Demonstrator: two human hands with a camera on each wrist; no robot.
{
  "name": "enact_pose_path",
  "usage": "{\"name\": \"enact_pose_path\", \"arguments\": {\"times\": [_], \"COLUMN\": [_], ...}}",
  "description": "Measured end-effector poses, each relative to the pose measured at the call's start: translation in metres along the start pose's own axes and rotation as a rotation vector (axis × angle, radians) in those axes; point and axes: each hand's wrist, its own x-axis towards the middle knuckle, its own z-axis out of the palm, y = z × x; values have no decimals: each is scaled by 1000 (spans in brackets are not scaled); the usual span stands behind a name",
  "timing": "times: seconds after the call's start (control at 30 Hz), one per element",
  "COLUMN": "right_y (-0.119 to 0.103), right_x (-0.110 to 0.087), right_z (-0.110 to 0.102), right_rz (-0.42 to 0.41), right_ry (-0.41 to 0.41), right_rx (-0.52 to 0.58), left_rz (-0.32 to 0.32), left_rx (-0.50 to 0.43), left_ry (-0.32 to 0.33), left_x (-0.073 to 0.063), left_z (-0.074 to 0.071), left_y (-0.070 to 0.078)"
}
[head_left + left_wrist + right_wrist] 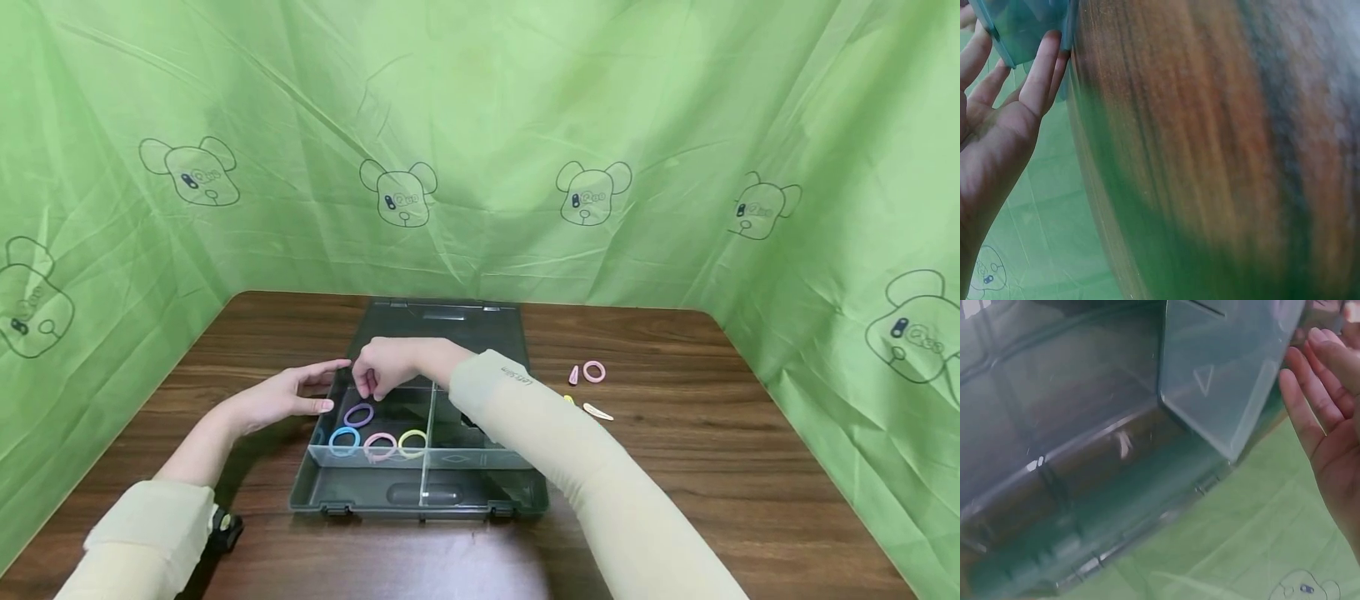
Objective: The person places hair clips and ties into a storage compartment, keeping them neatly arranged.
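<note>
A dark translucent divided box [322,492] lies on the wooden table. Purple [358,415], blue [344,442], pink [380,447] and yellow [412,444] ring-shaped hair ties sit in its left compartment, behind a clear divider. Over the far end of that compartment is my right hand [386,367], its fingertips bent downward and close together; whether anything is between them is hidden. Extended fingers and thumb of my left hand [281,393] touch the box's left side. In the left wrist view, the fingers [1038,75] rest against the box wall [1029,25].
The box's lid [442,321] lies folded back behind it. To the right on the table are a pink hair tie [594,372], a pink snap clip [573,376], a cream snap clip [597,412] and a partly covered yellow item [568,399]. Green curtains [480,167] surround the table.
</note>
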Motion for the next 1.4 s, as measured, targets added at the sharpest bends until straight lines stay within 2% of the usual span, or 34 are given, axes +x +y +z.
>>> {"name": "enact_pose_path", "arguments": {"times": [0.2,0.4,0.57,0.83,1.13,1.4], "right_y": [1,1,0,-1,3,16], "right_x": [-26,-57,-81,-124,-174,-216], "right_z": [-11,-25,-37,-52,-57,-49], "right_rz": [-15,-32,-20,-50,-47,-39], "right_ry": [10,49,75,138,210,307], "right_rx": [44,87,86,67,75,86], "left_rz": [-26,-17,-9,11,11,12], "left_rx": [49,37,41,55,66,84], "left_ry": [10,10,10,22,32,29], "left_x": [-1,-1,-1,0,-3,-1], "left_z": [0,1,1,1,0,1], "left_y": [4,6,3,-1,0,1]}}
